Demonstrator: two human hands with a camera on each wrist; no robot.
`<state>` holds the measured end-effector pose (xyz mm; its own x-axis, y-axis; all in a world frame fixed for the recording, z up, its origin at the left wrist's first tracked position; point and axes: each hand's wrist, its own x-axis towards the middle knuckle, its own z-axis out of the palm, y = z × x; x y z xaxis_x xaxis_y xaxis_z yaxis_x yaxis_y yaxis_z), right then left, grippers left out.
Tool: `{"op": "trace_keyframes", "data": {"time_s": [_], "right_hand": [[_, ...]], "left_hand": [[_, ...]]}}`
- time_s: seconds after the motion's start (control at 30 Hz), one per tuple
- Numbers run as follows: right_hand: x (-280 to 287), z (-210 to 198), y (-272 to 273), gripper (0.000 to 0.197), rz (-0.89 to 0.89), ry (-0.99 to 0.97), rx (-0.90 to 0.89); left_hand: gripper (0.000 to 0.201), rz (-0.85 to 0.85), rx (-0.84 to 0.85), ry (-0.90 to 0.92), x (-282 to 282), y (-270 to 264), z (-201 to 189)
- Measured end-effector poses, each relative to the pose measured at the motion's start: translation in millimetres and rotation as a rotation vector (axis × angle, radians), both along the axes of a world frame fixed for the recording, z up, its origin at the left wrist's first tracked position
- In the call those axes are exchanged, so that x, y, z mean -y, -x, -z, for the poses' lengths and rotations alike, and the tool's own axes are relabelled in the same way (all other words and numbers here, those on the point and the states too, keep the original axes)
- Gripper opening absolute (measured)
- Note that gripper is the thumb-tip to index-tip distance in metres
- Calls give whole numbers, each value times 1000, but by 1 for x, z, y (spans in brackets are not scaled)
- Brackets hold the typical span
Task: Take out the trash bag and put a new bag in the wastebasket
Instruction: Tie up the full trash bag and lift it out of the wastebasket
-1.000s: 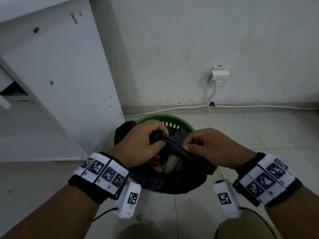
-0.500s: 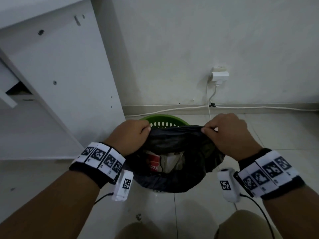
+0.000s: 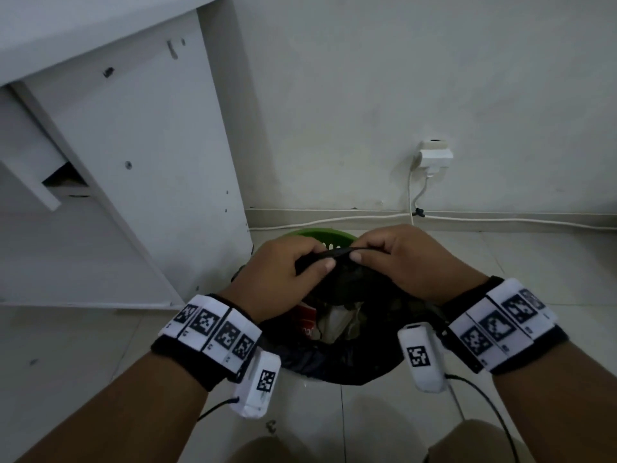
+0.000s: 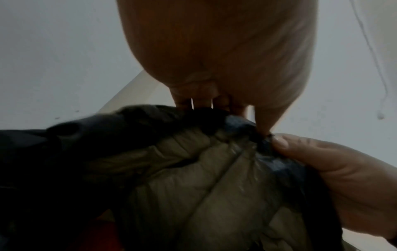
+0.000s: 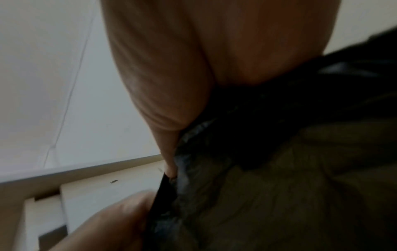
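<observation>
Both hands [image 3: 337,262] – pinched on trash bag [image 3: 347,359]

the thin crinkled plastic trash bag [image 3: 337,362] is black, going translucent olive-grey where it is stretched [image 4: 214,178]. the round slotted plastic wastebasket [image 3: 320,236] is bright green at its rim, at twelve o'clock of the bag. inside the bag, a crumpled red packet with white lettering [image 3: 307,320] lies at nine o'clock of a pale cream wrapper [image 3: 337,320]. both wrist straps [image 3: 213,332] are black with white panels carrying black-and-white square codes. the plug adapter [image 3: 434,157] and cable [image 3: 500,219] are white; the glossy floor tiles [image 3: 66,355] are pale grey.
</observation>
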<state>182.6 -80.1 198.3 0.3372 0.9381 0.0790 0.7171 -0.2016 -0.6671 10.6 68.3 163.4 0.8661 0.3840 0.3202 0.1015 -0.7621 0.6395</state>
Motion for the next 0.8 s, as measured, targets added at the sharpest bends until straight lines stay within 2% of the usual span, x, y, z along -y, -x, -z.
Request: {"op": "trace_keyframes", "data": {"time_s": [0.07, 0.1, 0.17, 0.23, 0.3, 0.4, 0.43, 0.53, 0.6, 0.7, 0.8], "right_hand": [[4, -4, -10, 12, -3, -5, 89], [6, -7, -14, 13, -2, -9, 156], [6, -12, -20, 15, 3, -19, 307], [4, -18, -17, 16, 19, -52, 413], [-1, -22, -8, 26, 1, -96, 391], [-13, -24, 8, 56, -36, -3, 282], [-17, -22, 10, 55, -47, 26, 281], [-24, -22, 12, 24, -98, 51, 280], [-22, -24, 8, 17, -78, 13, 202], [-16, -30, -3, 19, -1, -126, 177], [-18, -32, -10, 21, 57, -145, 297]], "left_hand": [[37, -27, -63, 183, -9, 11, 3], [35, -42, -84, 217, -15, 14, 5], [17, -77, -121, 168, -23, 19, 6], [18, -96, -83, 76, -25, 19, 5], [21, -105, 39, -9, -19, 14, -2], [25, -94, 159, -74, -8, 7, -17], [27, -94, 178, -75, -6, 6, -21], [25, -148, 220, -53, -1, 8, -27], [21, -190, 159, 69, -4, 16, -23], [19, -110, -10, 335, -11, 31, -9], [13, -42, -36, 378, -8, 39, -4]]}}
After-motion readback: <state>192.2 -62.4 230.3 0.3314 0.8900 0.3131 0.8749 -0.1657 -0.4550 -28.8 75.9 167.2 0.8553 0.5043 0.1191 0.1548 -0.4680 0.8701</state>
